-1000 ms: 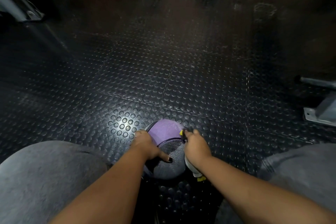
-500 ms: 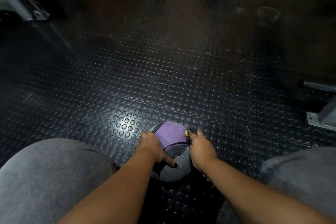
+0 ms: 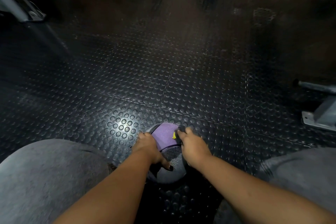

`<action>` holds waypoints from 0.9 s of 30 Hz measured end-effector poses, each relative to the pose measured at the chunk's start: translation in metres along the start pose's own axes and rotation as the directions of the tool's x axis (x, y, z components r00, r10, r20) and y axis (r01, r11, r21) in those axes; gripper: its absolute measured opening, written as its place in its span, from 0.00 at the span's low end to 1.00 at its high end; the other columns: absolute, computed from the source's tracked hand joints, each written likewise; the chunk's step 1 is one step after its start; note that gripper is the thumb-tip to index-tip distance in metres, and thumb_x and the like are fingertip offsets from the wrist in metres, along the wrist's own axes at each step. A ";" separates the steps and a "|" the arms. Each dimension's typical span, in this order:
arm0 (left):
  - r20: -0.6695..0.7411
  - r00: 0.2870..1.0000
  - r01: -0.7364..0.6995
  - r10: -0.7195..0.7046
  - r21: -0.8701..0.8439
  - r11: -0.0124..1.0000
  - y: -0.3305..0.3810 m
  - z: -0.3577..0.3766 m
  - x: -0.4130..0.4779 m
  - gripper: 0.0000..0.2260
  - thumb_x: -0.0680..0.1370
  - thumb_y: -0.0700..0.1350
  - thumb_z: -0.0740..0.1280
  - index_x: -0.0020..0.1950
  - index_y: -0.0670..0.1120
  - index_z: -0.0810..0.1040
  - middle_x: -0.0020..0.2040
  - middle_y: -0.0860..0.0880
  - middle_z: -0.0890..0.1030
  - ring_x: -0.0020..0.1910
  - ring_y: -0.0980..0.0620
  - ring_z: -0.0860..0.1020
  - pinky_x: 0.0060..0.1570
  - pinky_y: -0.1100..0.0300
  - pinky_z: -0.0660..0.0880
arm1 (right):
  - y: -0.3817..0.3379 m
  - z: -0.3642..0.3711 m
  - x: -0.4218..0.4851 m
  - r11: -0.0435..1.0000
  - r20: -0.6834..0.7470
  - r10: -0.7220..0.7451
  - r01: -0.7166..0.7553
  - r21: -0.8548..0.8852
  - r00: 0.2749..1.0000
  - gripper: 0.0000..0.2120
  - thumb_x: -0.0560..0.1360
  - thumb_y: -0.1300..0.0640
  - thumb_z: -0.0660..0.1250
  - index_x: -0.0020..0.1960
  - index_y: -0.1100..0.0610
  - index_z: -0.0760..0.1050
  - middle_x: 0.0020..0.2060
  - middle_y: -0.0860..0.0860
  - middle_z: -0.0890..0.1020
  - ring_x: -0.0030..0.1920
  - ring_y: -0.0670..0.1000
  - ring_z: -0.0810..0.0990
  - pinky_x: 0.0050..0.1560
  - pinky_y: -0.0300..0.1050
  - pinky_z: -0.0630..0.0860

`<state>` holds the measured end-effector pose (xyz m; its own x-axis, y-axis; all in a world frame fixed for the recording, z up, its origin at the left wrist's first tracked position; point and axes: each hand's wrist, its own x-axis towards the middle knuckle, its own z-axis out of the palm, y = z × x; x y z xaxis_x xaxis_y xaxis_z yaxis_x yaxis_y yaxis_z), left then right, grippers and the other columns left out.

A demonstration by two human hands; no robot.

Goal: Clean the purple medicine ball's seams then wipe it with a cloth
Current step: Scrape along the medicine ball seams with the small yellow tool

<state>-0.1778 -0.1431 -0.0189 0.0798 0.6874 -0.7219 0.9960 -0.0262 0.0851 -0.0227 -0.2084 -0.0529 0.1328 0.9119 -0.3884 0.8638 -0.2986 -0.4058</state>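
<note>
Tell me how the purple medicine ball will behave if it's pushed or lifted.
Being round, the medicine ball will probably roll if pushed; the left hand rests on it, likely steadying it. The studded floor and the ball's textured surface should limit slipping.

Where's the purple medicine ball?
The purple medicine ball sits bottom centre in head view on black studded floor, left hand on it, right hand with yellow-tipped tool alongside.
</note>
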 end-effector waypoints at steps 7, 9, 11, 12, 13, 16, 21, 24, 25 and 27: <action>0.033 0.999 0.021 -0.026 0.125 0.992 -0.004 0.006 -0.005 0.69 0.49 0.64 0.84 0.78 0.38 0.50 0.70 0.40 0.63 0.69 0.37 0.70 0.67 0.44 0.73 | 0.005 0.009 -0.004 0.996 0.003 0.090 -0.090 -0.013 0.996 0.24 0.78 0.63 0.58 0.73 0.50 0.65 0.62 0.52 0.69 0.52 0.58 0.79 0.54 0.51 0.77; 0.039 0.999 0.013 -0.018 0.136 0.991 -0.004 0.007 -0.006 0.70 0.48 0.64 0.84 0.78 0.39 0.50 0.72 0.39 0.61 0.70 0.36 0.69 0.67 0.43 0.72 | 0.012 0.010 -0.003 0.977 0.038 0.199 -0.201 0.069 0.979 0.20 0.79 0.59 0.56 0.70 0.52 0.68 0.63 0.54 0.71 0.56 0.59 0.78 0.57 0.52 0.75; 0.041 0.999 -0.003 -0.003 0.133 0.991 -0.005 0.008 -0.008 0.69 0.48 0.62 0.85 0.78 0.39 0.51 0.74 0.39 0.59 0.71 0.36 0.69 0.67 0.44 0.72 | 0.020 0.012 -0.004 0.959 0.084 0.260 -0.267 0.090 0.962 0.18 0.79 0.59 0.54 0.68 0.53 0.72 0.69 0.57 0.68 0.63 0.61 0.74 0.64 0.54 0.72; 0.036 0.999 -0.012 0.007 0.139 0.990 -0.006 0.007 -0.009 0.67 0.49 0.61 0.85 0.77 0.39 0.52 0.74 0.39 0.60 0.70 0.37 0.70 0.67 0.45 0.72 | 0.022 0.012 -0.004 0.958 0.104 0.266 -0.275 0.084 0.958 0.19 0.79 0.60 0.55 0.67 0.53 0.73 0.72 0.58 0.66 0.66 0.62 0.72 0.67 0.54 0.70; 0.027 0.999 -0.021 0.017 0.145 0.989 -0.007 0.007 -0.009 0.66 0.50 0.61 0.85 0.77 0.39 0.53 0.73 0.39 0.61 0.70 0.38 0.70 0.67 0.46 0.73 | 0.022 0.012 -0.004 0.960 0.111 0.256 -0.266 0.089 0.960 0.20 0.78 0.61 0.55 0.68 0.53 0.73 0.72 0.59 0.65 0.68 0.62 0.70 0.69 0.54 0.68; 0.008 0.999 -0.037 0.036 0.121 0.992 -0.012 0.004 -0.009 0.63 0.50 0.62 0.85 0.75 0.39 0.56 0.70 0.42 0.64 0.68 0.40 0.71 0.66 0.49 0.74 | 0.011 0.008 -0.002 0.971 0.083 0.175 -0.187 0.152 0.981 0.22 0.78 0.62 0.56 0.71 0.53 0.70 0.70 0.56 0.68 0.65 0.61 0.73 0.67 0.52 0.69; -0.016 0.999 -0.045 0.046 0.079 0.996 -0.011 0.002 -0.011 0.61 0.50 0.63 0.84 0.73 0.40 0.58 0.65 0.44 0.67 0.66 0.42 0.73 0.64 0.50 0.74 | -0.006 0.004 -0.006 0.998 0.030 0.038 -0.039 0.044 0.999 0.22 0.78 0.62 0.57 0.72 0.53 0.66 0.60 0.52 0.70 0.54 0.58 0.77 0.54 0.50 0.75; -0.025 0.999 -0.036 0.039 0.108 0.994 -0.009 0.003 -0.012 0.62 0.51 0.63 0.84 0.73 0.39 0.57 0.66 0.43 0.66 0.66 0.41 0.73 0.64 0.50 0.74 | -0.012 -0.001 -0.013 0.992 0.063 -0.084 0.089 -0.087 0.994 0.26 0.77 0.63 0.58 0.74 0.52 0.62 0.65 0.53 0.66 0.53 0.60 0.78 0.51 0.52 0.75; -0.026 0.999 -0.030 0.033 0.115 0.993 -0.009 0.004 -0.012 0.62 0.51 0.63 0.84 0.74 0.39 0.57 0.67 0.42 0.66 0.67 0.41 0.73 0.64 0.50 0.74 | -0.013 -0.002 -0.014 0.988 0.070 -0.100 0.107 -0.113 0.993 0.26 0.77 0.62 0.58 0.75 0.50 0.61 0.66 0.52 0.65 0.52 0.61 0.78 0.49 0.52 0.75; -0.023 0.999 -0.024 0.027 0.112 0.993 -0.008 0.005 -0.013 0.63 0.51 0.62 0.85 0.74 0.39 0.56 0.69 0.42 0.65 0.67 0.41 0.72 0.64 0.49 0.74 | -0.011 -0.002 -0.015 0.988 0.048 -0.078 0.083 -0.131 0.996 0.26 0.79 0.61 0.56 0.75 0.48 0.59 0.65 0.53 0.65 0.48 0.60 0.79 0.47 0.52 0.75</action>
<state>-0.1869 -0.1559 -0.0139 0.1055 0.7029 -0.7034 0.9920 -0.1236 0.0253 -0.0335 -0.2180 -0.0413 0.0418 0.9176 -0.3953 0.9279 -0.1823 -0.3252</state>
